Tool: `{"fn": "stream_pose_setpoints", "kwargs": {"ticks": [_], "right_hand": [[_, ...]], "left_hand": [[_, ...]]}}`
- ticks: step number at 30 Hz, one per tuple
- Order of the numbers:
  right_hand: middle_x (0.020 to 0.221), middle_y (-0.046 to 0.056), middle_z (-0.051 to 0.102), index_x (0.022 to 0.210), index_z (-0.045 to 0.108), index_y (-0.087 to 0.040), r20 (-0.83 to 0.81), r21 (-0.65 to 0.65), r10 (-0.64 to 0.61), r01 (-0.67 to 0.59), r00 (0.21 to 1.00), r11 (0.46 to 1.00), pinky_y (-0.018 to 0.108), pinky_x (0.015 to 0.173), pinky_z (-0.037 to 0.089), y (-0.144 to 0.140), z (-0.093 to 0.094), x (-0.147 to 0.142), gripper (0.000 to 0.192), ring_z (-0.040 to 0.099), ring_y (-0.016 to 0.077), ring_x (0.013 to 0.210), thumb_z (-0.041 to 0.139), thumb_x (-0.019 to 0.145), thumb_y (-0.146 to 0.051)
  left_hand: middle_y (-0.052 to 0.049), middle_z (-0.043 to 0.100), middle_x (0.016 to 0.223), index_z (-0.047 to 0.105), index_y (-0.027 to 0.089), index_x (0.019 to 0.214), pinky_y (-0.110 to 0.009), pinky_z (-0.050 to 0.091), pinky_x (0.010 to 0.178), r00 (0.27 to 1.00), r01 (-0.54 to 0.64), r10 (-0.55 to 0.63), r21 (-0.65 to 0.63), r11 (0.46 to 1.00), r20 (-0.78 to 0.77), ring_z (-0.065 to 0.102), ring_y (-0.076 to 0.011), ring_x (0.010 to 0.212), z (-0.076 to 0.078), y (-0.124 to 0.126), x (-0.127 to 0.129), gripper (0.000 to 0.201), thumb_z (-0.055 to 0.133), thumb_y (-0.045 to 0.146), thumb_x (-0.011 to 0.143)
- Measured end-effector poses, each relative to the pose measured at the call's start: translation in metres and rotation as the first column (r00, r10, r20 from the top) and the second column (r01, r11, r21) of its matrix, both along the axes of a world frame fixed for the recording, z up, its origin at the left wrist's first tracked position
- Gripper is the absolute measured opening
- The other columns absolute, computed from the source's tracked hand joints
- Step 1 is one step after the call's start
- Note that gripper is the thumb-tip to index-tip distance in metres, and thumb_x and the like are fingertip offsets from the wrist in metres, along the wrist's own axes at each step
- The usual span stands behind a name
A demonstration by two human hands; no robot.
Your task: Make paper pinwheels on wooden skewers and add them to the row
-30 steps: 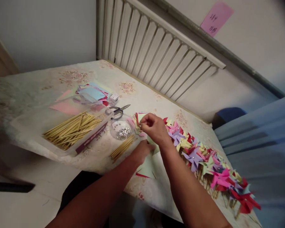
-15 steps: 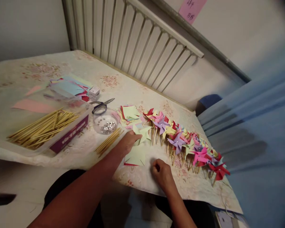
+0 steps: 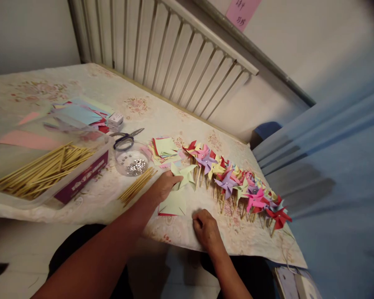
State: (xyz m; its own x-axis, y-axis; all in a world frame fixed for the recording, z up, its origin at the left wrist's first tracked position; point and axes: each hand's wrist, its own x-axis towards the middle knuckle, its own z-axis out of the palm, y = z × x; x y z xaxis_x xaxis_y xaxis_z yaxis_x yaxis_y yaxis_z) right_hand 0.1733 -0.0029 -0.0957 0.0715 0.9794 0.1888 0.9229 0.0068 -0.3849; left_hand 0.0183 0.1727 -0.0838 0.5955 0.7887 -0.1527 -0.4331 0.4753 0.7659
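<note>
Left hand (image 3: 165, 185) is pressing its fingers down on a pale green folded paper pinwheel head (image 3: 184, 175), not gripping it; its pointed blades are fanning toward the table's far edge. Just below it a flat pale green paper square (image 3: 174, 203) is lying near the table's near edge, a red sheet peeking from under it. Right hand (image 3: 205, 228) is resting at the near edge of the table (image 3: 252, 245), fingers curled into a loose fist; whether anything is pinched inside cannot be told. A row of finished paper pinwheels (image 3: 237, 187) on sticks is running diagonally toward the right corner. Loose bamboo sticks (image 3: 137, 187) are lying left of the hand, long axes pointing toward a clear dish of metal pins (image 3: 133, 162).
</note>
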Motion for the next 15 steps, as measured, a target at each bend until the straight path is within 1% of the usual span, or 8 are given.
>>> {"fn": "stream_pose_setpoints", "kwargs": {"ticks": [3,8,12,15], "right_hand": [[0.077,0.004,0.06,0.078,0.062,-0.018,-0.007,-0.01,-0.006,0.006,1.0,1.0,0.026,0.071,0.044,-0.0014,0.0007,0.0008,0.02,0.058,0.0176,0.076,0.046,0.081,-0.006],[0.078,0.005,0.062,0.081,0.064,-0.018,0.049,-0.021,-0.013,0.014,0.999,1.0,0.026,0.072,0.044,-0.0006,-0.0006,0.003,0.021,0.058,0.0179,0.076,0.046,0.083,-0.007],[0.076,0.005,0.061,0.078,0.064,-0.017,0.108,-0.015,-0.033,0.035,0.994,0.999,0.026,0.07,0.043,0.0011,-0.0025,0.0021,0.022,0.058,0.018,0.075,0.046,0.083,-0.005],[0.075,0.005,0.06,0.075,0.063,-0.018,0.16,-0.002,-0.031,0.032,0.987,0.999,0.026,0.07,0.042,0.0017,-0.0033,0.0008,0.025,0.057,0.0183,0.075,0.045,0.082,-0.004]], "left_hand": [[-0.001,0.072,0.074,0.071,0.018,0.089,-0.026,0.047,0.064,1.0,0.003,-0.003,0.011,1.0,0.017,0.066,-0.0189,0.074,-0.0012,0.0004,0.0011,0.027,0.073,0.026,0.063],[-0.001,0.073,0.078,0.071,0.017,0.088,-0.027,0.049,0.07,0.999,-0.035,0.034,0.017,0.999,0.019,0.066,-0.0181,0.074,0.003,-0.0008,0.0013,0.026,0.073,0.023,0.062],[-0.001,0.071,0.073,0.07,0.016,0.088,-0.027,0.048,0.065,0.999,-0.041,0.041,0.002,0.999,0.001,0.065,-0.0171,0.067,0.0014,0.0001,0.002,0.027,0.073,0.024,0.062],[-0.001,0.071,0.074,0.069,0.015,0.091,-0.026,0.048,0.063,0.999,-0.042,0.042,0.009,0.999,-0.001,0.063,-0.0155,0.064,0.0005,0.0005,0.0024,0.031,0.073,0.024,0.062]]}}
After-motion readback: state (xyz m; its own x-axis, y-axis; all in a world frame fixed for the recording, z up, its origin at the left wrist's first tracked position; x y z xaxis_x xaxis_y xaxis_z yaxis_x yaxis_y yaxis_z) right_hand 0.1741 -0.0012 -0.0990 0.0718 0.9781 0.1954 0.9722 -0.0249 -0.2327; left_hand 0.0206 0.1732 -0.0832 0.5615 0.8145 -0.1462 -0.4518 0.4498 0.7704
